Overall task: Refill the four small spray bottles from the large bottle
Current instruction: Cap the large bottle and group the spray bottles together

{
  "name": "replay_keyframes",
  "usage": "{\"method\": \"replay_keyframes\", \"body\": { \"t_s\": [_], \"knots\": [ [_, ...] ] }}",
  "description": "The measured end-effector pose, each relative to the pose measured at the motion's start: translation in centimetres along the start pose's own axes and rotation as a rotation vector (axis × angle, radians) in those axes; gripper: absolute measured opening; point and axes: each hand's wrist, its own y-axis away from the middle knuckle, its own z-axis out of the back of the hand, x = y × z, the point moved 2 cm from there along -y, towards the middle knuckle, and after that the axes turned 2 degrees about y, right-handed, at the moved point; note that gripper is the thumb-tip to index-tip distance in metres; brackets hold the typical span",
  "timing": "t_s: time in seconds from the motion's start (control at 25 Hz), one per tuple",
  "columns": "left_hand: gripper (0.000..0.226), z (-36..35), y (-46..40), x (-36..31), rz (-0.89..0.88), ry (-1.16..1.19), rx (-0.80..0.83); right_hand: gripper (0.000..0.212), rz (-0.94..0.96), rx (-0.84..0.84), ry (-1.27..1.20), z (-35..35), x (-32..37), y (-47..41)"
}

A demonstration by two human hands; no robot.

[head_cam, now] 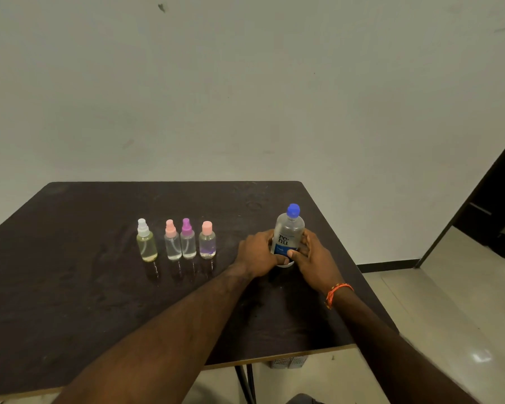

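Observation:
A large clear bottle (288, 231) with a blue cap and a blue-and-white label stands upright at the right of the dark table (85, 287). My left hand (258, 255) and my right hand (314, 256) grip its lower half from either side. To the left stands a row of small spray bottles: one with a white sprayer and yellowish liquid (146, 242), one with a pink sprayer (172, 242), one with a purple sprayer (187, 240), and one with a pink cap and a purple tint at its base (207, 242). All are closed and upright.
The table's right edge and front edge lie close to my arms. Beyond the right edge is a pale tiled floor (449, 301) and a dark doorway (496, 211). A plain wall stands behind the table.

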Motion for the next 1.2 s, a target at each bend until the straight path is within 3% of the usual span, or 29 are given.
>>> {"method": "replay_keyframes", "body": {
  "t_s": [0.16,0.28,0.36,0.48,0.56,0.72,0.84,0.92,1.0,1.08,1.2],
  "knots": [
    [0.068,0.1,0.1,-0.4,0.008,0.000,0.001,0.074,-0.019,-0.046,-0.013,-0.2,-0.2,0.3],
    [0.108,1.1,1.2,-0.3,0.083,0.010,-0.016,0.080,-0.025,-0.254,-0.015,-0.2,0.3,2.2],
    [0.113,2.2,2.4,0.1,0.095,-0.017,-0.037,0.073,0.083,-0.366,0.027,-0.3,1.4,3.6],
    [0.091,4.9,5.5,1.0,0.001,-0.099,-0.131,0.057,0.404,-0.345,0.143,-2.0,4.4,5.7],
    [0.073,7.0,8.3,1.8,-0.066,-0.126,-0.187,0.051,0.476,-0.261,0.172,-4.1,6.5,6.5],
    [0.032,11.0,13.8,5.1,-0.055,-0.166,-0.355,0.057,0.382,-0.090,0.134,-8.3,8.8,5.7],
    [0.026,14.1,16.2,8.0,0.122,-0.207,-0.553,0.073,0.262,0.019,0.151,-10.9,9.1,3.7],
    [0.036,16.2,16.7,9.7,0.268,-0.174,-0.676,0.086,0.171,0.068,0.178,-12.5,9.3,2.1],
    [0.070,17.7,16.1,11.8,0.395,-0.077,-0.683,0.096,0.094,0.109,0.175,-13.6,9.4,0.6],
    [0.113,18.6,14.8,13.7,0.448,0.038,-0.561,0.101,0.045,0.149,0.154,-14.3,9.4,-0.6],
    [0.131,19.4,12.9,15.9,0.407,0.267,-0.375,0.101,-0.012,0.213,0.111,-14.9,9.5,-1.9]
  ]
}}
